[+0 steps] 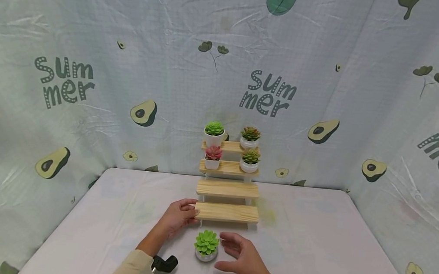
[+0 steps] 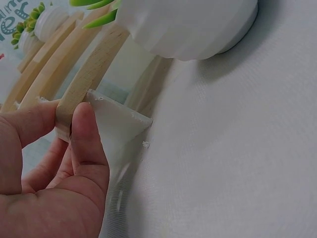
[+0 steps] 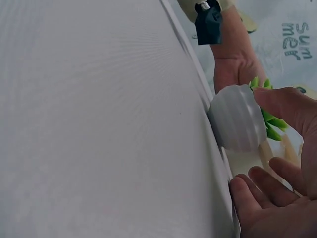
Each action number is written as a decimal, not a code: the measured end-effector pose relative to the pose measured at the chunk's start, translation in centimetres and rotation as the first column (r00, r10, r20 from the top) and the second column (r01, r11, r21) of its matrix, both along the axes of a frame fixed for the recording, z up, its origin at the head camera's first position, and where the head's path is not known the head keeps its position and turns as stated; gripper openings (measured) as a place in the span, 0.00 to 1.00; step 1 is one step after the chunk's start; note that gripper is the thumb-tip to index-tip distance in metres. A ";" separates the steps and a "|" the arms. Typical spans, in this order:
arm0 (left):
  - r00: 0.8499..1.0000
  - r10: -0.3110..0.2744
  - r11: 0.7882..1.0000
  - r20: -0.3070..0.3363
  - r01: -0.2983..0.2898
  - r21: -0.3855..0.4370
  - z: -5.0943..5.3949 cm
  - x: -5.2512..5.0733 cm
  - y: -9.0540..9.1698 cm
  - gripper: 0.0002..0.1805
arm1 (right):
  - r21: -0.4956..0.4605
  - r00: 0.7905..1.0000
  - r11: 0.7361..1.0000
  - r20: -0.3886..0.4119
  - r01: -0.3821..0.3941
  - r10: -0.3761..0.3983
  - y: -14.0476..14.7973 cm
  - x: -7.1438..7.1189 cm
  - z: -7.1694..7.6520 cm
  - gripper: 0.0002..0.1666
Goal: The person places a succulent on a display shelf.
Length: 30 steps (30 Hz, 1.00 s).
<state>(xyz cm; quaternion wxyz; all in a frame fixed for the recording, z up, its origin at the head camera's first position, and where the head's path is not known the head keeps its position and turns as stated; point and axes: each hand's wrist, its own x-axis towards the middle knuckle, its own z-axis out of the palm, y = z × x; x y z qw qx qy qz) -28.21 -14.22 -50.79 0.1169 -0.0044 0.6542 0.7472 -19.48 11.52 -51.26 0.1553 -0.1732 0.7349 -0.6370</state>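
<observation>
A tiered wooden stand (image 1: 226, 213) with several steps stands on the table against the back cloth. My left hand (image 1: 180, 216) pinches the left end of its lowest step (image 2: 74, 94) between thumb and fingers. In front of the stand sits a bright green potted succulent (image 1: 206, 243) in a white ribbed pot (image 3: 237, 119), upright on the table. My right hand (image 1: 242, 257) is just right of this pot, thumb and fingers spread apart. A gap shows between that hand and the pot in the head view. The pot's far side is hidden in the wrist views.
On the two upper steps stand a green succulent (image 1: 214, 133), a reddish-green succulent (image 1: 250, 137), a pink succulent (image 1: 213, 157) and another green one (image 1: 250, 160), all in white pots. A white cloth covers the table (image 1: 311, 249); a printed curtain (image 1: 184, 86) rises behind and beside it.
</observation>
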 end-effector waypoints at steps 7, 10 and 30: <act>1.000 -0.009 1.000 0.003 0.009 0.007 -0.1 0.0 0.0 0.26 | 0.025 1.000 1.000 0.020 -0.011 0.011 -1.1 -0.1 0.0 0.45; 1.000 -0.008 1.000 0.004 0.008 0.006 0.0 0.0 0.0 0.26 | 0.024 1.000 1.000 0.017 -0.014 0.014 -1.6 -0.1 0.1 0.45; 1.000 -0.022 1.000 0.003 0.022 0.014 -0.1 -0.4 -0.1 0.26 | 0.054 0.999 0.998 -0.001 0.034 -0.034 -2.9 -0.8 -0.1 0.41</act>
